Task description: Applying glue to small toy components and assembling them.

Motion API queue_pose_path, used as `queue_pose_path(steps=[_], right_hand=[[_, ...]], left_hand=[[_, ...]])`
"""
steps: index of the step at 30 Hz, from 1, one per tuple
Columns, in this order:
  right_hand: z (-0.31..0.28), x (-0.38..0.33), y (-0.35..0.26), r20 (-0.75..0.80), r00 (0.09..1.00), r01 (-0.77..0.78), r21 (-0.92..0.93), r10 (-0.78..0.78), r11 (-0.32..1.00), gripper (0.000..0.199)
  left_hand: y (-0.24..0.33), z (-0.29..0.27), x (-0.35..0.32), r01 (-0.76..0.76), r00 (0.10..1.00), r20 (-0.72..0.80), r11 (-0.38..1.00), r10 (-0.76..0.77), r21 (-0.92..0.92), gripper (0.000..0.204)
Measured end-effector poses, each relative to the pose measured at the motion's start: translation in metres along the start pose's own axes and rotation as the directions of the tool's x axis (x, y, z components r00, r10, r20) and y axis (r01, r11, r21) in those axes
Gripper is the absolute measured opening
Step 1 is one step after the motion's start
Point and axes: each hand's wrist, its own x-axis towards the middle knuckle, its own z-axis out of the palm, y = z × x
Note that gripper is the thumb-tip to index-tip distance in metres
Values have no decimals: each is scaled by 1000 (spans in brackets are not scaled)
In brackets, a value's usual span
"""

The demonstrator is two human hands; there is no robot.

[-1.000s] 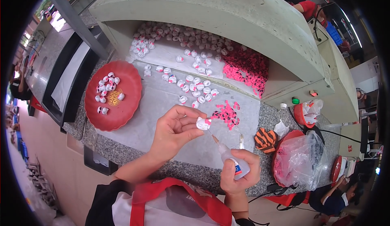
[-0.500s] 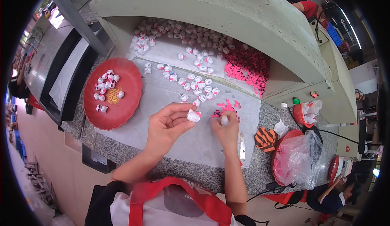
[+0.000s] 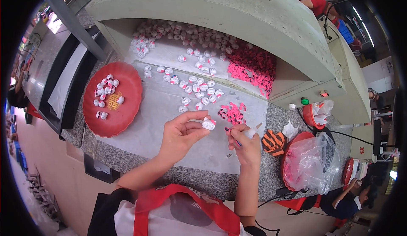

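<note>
Between the fingertips of my left hand (image 3: 180,135) is a small white cat-head piece (image 3: 208,124) with a pink spot at its edge, raised over the paper. My right hand (image 3: 248,149) is closed around a small white bottle with a thin nozzle (image 3: 251,132), the nozzle pointing up to the right; a bit of blue shows between the fingers. Just beyond that hand lies a loose pile of pink and dark small pieces (image 3: 232,112). Several white head pieces (image 3: 200,87) are spread on the paper sheet (image 3: 140,138) ahead of my hands.
A red scalloped plate (image 3: 129,123) at left carries several finished-looking white heads. Under the grey shelf (image 3: 212,2) sit many white heads and a pink heap (image 3: 254,68). At right are an orange-black cloth (image 3: 274,142), a plastic bag (image 3: 309,164) and a red cup (image 3: 308,116).
My right hand has come back from the pink pile, turning the bottle so its nozzle shows. The left hand still holds the white head, now slightly turned. The view has shifted a little.
</note>
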Motion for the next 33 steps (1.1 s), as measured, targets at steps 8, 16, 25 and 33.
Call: queue_pose_path(steps=[8,16,25,33], right_hand=[[56,-42,-21,44,948,308,-383,-316,871,12],[50,-40,-10,-7,914,375,-371,-407,850,15],[48,-39,-18,127,867,483,-449,-481,752,21],[40,-31,-20,231,873,487,-467,-430,738,20]], left_hand=[[-4,8,-8,-218,973,87,975,215,38,31],[11,11,-14,-221,964,168,973,206,72,30],[8,6,-12,-164,959,225,985,173,-56,29],[6,8,-10,-179,960,212,983,184,-39,25]])
